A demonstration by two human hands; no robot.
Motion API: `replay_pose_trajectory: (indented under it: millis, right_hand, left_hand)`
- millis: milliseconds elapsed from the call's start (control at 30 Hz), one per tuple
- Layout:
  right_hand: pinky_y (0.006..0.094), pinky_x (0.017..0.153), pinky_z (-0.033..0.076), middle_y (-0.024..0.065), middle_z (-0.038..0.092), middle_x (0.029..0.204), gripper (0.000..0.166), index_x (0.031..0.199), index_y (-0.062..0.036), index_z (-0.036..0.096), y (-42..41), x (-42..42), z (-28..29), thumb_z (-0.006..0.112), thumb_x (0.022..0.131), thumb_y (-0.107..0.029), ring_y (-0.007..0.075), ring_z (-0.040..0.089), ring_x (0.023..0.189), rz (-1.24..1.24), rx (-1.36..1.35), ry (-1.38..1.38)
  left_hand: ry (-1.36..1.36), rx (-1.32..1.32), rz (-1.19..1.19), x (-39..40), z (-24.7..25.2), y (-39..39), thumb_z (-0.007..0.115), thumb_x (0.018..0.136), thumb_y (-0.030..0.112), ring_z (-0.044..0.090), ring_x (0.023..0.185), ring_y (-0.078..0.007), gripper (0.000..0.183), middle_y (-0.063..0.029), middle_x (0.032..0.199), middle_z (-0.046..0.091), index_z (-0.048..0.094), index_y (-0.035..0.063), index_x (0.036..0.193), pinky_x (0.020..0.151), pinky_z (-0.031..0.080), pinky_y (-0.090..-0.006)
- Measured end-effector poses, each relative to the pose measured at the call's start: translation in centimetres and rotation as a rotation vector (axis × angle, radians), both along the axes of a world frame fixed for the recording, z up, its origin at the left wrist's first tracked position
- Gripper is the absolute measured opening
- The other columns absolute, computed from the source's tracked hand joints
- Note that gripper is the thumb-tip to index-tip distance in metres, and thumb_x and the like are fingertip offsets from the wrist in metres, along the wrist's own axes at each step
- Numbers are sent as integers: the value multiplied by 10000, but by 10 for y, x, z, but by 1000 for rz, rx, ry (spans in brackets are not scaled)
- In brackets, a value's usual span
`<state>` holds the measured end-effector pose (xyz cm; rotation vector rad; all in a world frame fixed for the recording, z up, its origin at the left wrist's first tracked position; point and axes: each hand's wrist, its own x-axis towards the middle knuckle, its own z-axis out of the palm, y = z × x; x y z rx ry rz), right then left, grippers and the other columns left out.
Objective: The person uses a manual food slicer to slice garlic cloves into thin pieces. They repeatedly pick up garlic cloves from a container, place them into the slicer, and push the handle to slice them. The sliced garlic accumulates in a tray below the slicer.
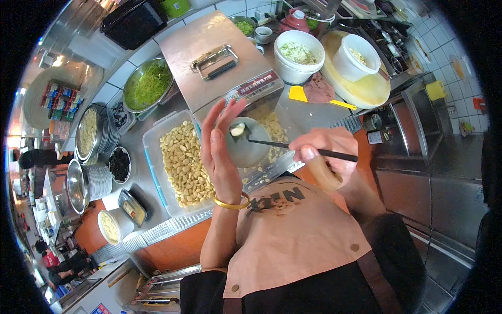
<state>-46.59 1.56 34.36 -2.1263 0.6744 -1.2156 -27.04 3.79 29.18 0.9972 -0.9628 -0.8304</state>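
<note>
My left hand (225,157), with a gold bangle at the wrist, is raised beside a round grey-green bowl (255,151), its fingers extended and overlapping the bowl's left edge. A pale piece (237,129) on something dark lies in the bowl. My right hand (329,151) grips a slim black stick (270,143), like a chopstick, whose thin end points into the bowl. Below that hand shows a tan curved shape, not clear. Left of my left hand, a clear plastic tub (151,145) holds many pale, clove-like or bean-like pieces (184,165). Under the bowl, another clear container (288,117) holds flat pale pieces.
A steel lidded box (176,43) stands behind the bowl. To the right are white buckets (298,72), a yellow spatula (298,94), a cloth (319,88) and a round board (368,94). Steel bowls (74,184), stacked plates (100,182) and greens (149,86) stand left. People (51,259) are in the distance.
</note>
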Motion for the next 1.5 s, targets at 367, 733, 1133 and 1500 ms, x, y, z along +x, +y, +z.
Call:
replay_pose_trajectory:
  millis: [367, 733, 1133, 1500]
  right_hand:
    - [292, 455, 384, 70, 577, 594, 218, 882, -7, 620, 11, 3, -1, 514, 994, -161, 161, 530, 470, -70, -22, -53]
    - [316, 505, 403, 67, 620, 627, 340, 937, -36, 616, 20, 16, 10, 446, 1050, -308, 190, 567, 503, -128, -22, 140]
    - [315, 482, 405, 52, 608, 603, 386, 882, -38, 629, 28, 29, 10, 450, 1048, -337, 190, 550, 485, -245, -63, 154]
    - [323, 463, 403, 42, 621, 624, 314, 921, -31, 622, 18, 27, 13, 469, 1043, -277, 188, 568, 483, -137, -89, 194]
  left_hand:
    - [-914, 665, 261, 189, -130, 96, 669, 929, 240, 634, 1120, -337, 541, -192, 1262, 598, 446, 27, 1374, 912, 534, -417]
    - [-1035, 1089, 397, 209, -245, 77, 752, 823, 209, 625, 1033, -430, 702, -207, 1223, 518, 393, 128, 1420, 813, 551, -493]
    - [-1216, 474, 520, 205, -294, -47, 673, 884, 372, 332, 1350, -461, 558, -189, 1441, 426, 535, 205, 1398, 1113, 301, -574]
    - [-1168, 466, 429, 252, -307, -58, 714, 858, 254, 587, 1073, -383, 448, -158, 1288, 538, 558, 191, 1273, 846, 527, -463]
